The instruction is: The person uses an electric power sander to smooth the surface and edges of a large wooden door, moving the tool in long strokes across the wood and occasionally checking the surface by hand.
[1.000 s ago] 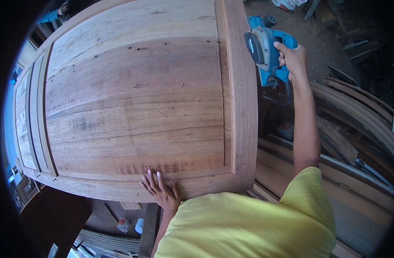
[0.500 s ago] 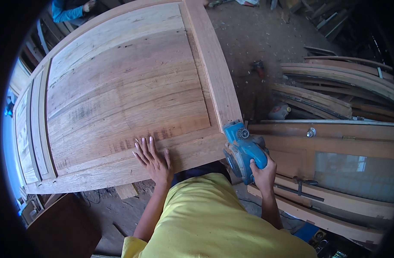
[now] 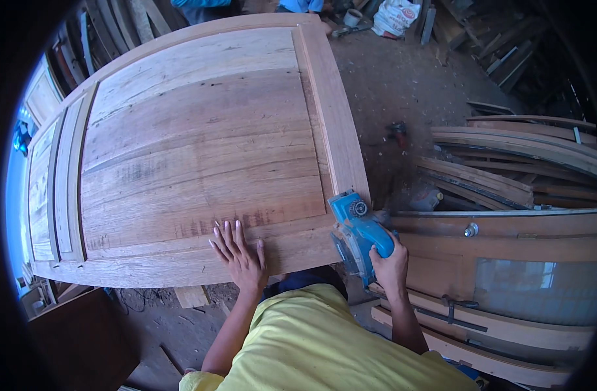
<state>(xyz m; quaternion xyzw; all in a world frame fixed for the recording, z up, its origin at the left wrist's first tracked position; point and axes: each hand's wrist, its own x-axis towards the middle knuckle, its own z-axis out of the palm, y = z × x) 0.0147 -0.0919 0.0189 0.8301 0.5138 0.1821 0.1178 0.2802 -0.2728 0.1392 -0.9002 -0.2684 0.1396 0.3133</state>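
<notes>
A large wooden door (image 3: 200, 163) with framed panels lies flat in front of me. My left hand (image 3: 241, 257) rests on its near rail, fingers spread, holding nothing. In my right hand (image 3: 391, 264) is the rear handle of a blue electric planer (image 3: 358, 231), fingers wrapped round it. The planer sits at the door's near right corner, its front on the end of the right frame member (image 3: 337, 117) and its near side past the door's edge. Its underside is hidden.
To the right lies another door (image 3: 429, 247) with a round knob (image 3: 471, 229), a glass pane and a clamp (image 3: 451, 306). Curved boards (image 3: 526, 143) are stacked beyond it. A red and black power tool (image 3: 397, 133) lies on the floor. Other people (image 3: 298, 6) are at the far side.
The view has shifted, showing more of the far side. The planer has moved slightly left along the corner with my right hand. My left hand stays flat on the door.
</notes>
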